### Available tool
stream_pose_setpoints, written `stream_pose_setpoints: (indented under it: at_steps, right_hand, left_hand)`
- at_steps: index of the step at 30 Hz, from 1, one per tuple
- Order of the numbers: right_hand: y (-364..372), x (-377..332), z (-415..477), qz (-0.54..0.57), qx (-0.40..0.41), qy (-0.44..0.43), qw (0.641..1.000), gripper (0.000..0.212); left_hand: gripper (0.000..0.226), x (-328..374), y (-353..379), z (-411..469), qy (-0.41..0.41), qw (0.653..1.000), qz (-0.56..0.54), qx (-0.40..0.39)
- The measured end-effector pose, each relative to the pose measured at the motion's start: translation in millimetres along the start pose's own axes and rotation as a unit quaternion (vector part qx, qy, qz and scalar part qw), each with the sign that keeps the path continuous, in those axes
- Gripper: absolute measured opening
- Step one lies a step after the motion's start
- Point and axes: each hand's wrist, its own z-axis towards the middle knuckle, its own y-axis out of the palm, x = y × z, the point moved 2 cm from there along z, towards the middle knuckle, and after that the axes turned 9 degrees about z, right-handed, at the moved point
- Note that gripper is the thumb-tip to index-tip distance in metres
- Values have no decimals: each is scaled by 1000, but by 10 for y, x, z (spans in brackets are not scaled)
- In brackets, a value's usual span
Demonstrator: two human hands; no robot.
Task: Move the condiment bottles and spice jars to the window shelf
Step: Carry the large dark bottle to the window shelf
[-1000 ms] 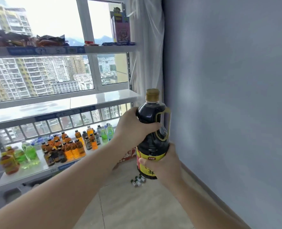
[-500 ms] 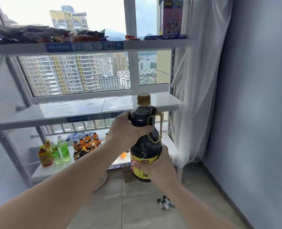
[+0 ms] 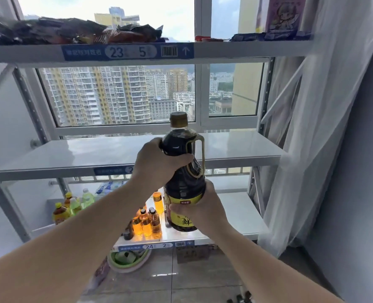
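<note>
Both hands carry the soy sauce bottle (image 3: 184,171) upright: left hand (image 3: 157,162) fingers wrapped at its shoulder, right hand (image 3: 199,209) cupping the base, steadying weight; middle shelf (image 3: 93,153) at 12 o'clock.

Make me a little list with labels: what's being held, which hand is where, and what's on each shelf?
held: dark sauce bottle, upright, gold cap
left hand: wrapped around the bottle's shoulder
right hand: gripping low, over the yellow label
middle shelf: bare where visible
top shelf: snack packets
lower shelf: small drink bottles, orange and green
</note>
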Motion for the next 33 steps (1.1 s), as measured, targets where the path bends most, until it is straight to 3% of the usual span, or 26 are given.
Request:
stream_pose_setpoints:
  at_steps: [10, 18, 33]
  right_hand:
    - [510, -23, 1617, 16, 18, -13, 1000, 92]
    - [664, 179, 2682, 38, -28, -6, 999, 82]
    - [973, 551, 3893, 68, -114, 19, 991, 84]
  left_hand:
    - [49, -377, 215, 1640, 13, 1000, 20, 12]
    - [51, -708, 602, 2588, -10, 999, 21, 36]
    - [44, -1138, 1029, 3553, -55, 996, 39, 58]
